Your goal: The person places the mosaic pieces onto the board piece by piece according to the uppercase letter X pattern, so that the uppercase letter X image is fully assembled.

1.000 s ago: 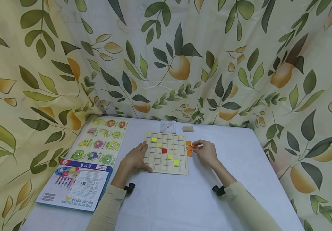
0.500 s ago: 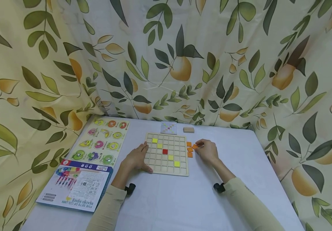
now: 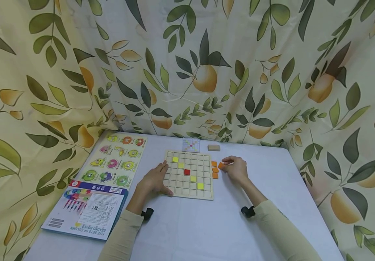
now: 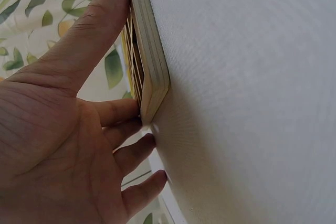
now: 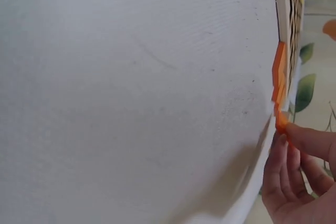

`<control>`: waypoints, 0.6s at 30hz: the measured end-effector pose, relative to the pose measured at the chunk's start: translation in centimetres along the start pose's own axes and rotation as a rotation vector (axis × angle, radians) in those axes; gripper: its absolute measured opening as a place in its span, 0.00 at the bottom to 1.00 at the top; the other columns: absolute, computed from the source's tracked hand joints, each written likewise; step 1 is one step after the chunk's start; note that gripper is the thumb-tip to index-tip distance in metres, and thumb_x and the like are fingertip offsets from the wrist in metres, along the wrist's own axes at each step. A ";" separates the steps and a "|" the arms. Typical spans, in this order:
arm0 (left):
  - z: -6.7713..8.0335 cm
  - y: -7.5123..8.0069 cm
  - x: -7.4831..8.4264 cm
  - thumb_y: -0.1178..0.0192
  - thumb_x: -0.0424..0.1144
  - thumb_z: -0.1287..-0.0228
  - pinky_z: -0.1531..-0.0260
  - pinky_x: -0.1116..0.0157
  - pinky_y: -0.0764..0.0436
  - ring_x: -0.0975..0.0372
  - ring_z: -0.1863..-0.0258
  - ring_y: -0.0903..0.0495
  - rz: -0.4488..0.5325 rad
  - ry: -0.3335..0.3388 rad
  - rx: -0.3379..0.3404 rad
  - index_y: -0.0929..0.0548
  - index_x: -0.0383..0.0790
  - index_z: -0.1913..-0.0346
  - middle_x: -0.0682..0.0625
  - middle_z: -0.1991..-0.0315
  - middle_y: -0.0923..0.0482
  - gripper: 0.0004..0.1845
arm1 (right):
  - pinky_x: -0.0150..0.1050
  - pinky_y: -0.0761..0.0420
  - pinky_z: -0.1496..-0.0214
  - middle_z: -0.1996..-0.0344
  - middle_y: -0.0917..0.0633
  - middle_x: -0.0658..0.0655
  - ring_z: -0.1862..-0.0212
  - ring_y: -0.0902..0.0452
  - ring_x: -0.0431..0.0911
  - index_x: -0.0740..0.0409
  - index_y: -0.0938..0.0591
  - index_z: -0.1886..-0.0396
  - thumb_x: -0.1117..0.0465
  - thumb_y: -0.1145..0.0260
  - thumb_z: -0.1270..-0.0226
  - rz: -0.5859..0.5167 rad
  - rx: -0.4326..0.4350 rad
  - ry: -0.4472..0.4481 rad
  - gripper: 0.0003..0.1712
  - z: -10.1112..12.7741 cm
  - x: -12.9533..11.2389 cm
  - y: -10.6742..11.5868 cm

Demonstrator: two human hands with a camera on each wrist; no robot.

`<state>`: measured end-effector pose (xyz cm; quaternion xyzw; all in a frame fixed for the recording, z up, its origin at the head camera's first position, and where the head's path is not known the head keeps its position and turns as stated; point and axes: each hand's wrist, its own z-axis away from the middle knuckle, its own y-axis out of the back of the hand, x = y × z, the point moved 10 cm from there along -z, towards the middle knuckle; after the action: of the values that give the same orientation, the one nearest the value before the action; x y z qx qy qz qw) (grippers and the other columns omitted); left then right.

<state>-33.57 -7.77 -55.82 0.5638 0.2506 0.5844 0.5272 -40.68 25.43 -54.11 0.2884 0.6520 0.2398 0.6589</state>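
Observation:
A wooden grid board point(image 3: 188, 188) lies on the white table, with yellow tiles point(image 3: 175, 159) along a diagonal and one red tile point(image 3: 187, 172). My left hand point(image 3: 154, 180) rests flat on the board's left edge. In the left wrist view the thumb point(image 4: 100, 30) lies along the board point(image 4: 152, 72) and the fingers touch its corner. My right hand point(image 3: 237, 169) pinches an orange tile point(image 3: 221, 165) just right of the board, beside three more orange tiles point(image 3: 215, 170). In the right wrist view its fingertips point(image 5: 302, 140) hold that tile point(image 5: 282, 121) by the others point(image 5: 280, 72).
A fruit puzzle board point(image 3: 113, 159) and a blue printed box point(image 3: 86, 208) lie at the left. A small pattern card point(image 3: 191, 145) and a wooden block point(image 3: 213, 147) sit behind the grid board. A leaf-print curtain point(image 3: 207, 72) closes in the table on three sides.
My right hand has shifted a little farther from me with the orange tile still pinched. The left hand and the board have stayed in place.

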 end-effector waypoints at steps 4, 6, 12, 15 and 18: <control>0.0 0.0 0.0 0.15 0.60 0.60 0.22 0.46 0.40 0.44 0.18 0.48 0.009 0.001 -0.001 0.43 0.32 0.18 0.39 0.16 0.52 0.71 | 0.35 0.20 0.66 0.62 0.10 0.57 0.61 0.17 0.49 0.60 0.10 0.51 0.66 0.23 0.38 -0.053 0.021 0.014 0.15 -0.3 -0.3 0.2; -0.1 -0.1 -0.1 0.15 0.60 0.61 0.22 0.46 0.40 0.44 0.18 0.48 0.012 0.002 0.000 0.43 0.32 0.18 0.39 0.16 0.52 0.71 | 0.35 0.20 0.64 0.61 0.10 0.57 0.59 0.17 0.50 0.60 0.10 0.51 0.66 0.23 0.38 -0.071 0.026 0.035 0.14 -0.5 -0.6 0.1; -0.3 -0.3 -0.5 0.15 0.61 0.61 0.21 0.47 0.42 0.45 0.18 0.49 0.016 0.013 -0.011 0.44 0.34 0.18 0.41 0.15 0.53 0.71 | 0.34 0.18 0.64 0.61 0.10 0.57 0.60 0.14 0.49 0.60 0.10 0.52 0.66 0.24 0.36 -0.122 -0.013 0.081 0.12 -1.4 -1.8 -1.2; -0.3 -0.4 -0.6 0.15 0.61 0.61 0.21 0.47 0.42 0.46 0.17 0.49 0.019 0.017 -0.015 0.45 0.35 0.17 0.42 0.15 0.54 0.72 | 0.34 0.15 0.63 0.60 0.10 0.57 0.60 0.14 0.48 0.60 0.10 0.51 0.66 0.25 0.34 -0.145 -0.048 0.084 0.12 -1.8 -2.2 -2.2; -0.3 -0.4 -0.7 0.16 0.62 0.61 0.21 0.47 0.42 0.47 0.17 0.49 0.015 0.018 -0.015 0.44 0.35 0.17 0.42 0.15 0.54 0.71 | 0.34 0.15 0.62 0.59 0.11 0.57 0.60 0.13 0.48 0.59 0.10 0.51 0.66 0.24 0.35 -0.154 -0.066 0.088 0.13 -2.1 -2.9 -3.0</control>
<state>-33.82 -8.14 -56.53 0.5565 0.2469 0.5951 0.5247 -43.02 21.42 -54.09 0.2046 0.6924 0.2225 0.6552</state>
